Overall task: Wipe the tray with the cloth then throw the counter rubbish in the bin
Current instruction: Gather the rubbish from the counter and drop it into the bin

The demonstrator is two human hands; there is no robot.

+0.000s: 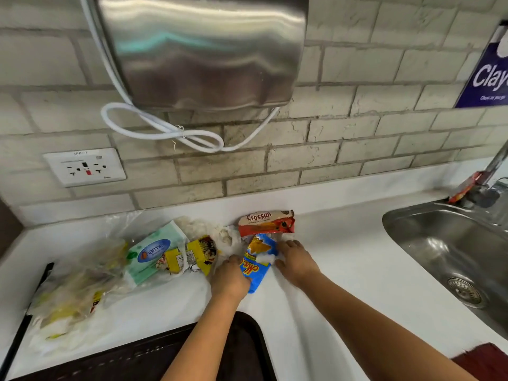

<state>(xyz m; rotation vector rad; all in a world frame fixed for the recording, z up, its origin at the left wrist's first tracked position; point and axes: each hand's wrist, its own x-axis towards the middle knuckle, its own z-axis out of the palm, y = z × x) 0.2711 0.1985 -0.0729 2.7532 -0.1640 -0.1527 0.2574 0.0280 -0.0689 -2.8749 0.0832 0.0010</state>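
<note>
Rubbish lies along the white counter (343,270): a blue snack wrapper (257,264), a red Crossini wrapper (266,221), yellow cartons (192,255), a green tissue pack (154,251), crumpled white tissue (226,237) and clear plastic bags (79,287). My left hand (229,279) rests on the blue wrapper's left edge, fingers curled onto it. My right hand (294,261) lies on the wrapper's right side, touching a small white scrap (265,258). The dark tray (247,342) sits at the counter's front edge under my left forearm. A dark red cloth (483,361) lies at the bottom right.
A steel sink (450,259) with a tap (492,171) is set into the counter on the right. A steel hand dryer (203,50) with a looped white cable hangs on the brick wall. A wall socket (85,166) is at the left.
</note>
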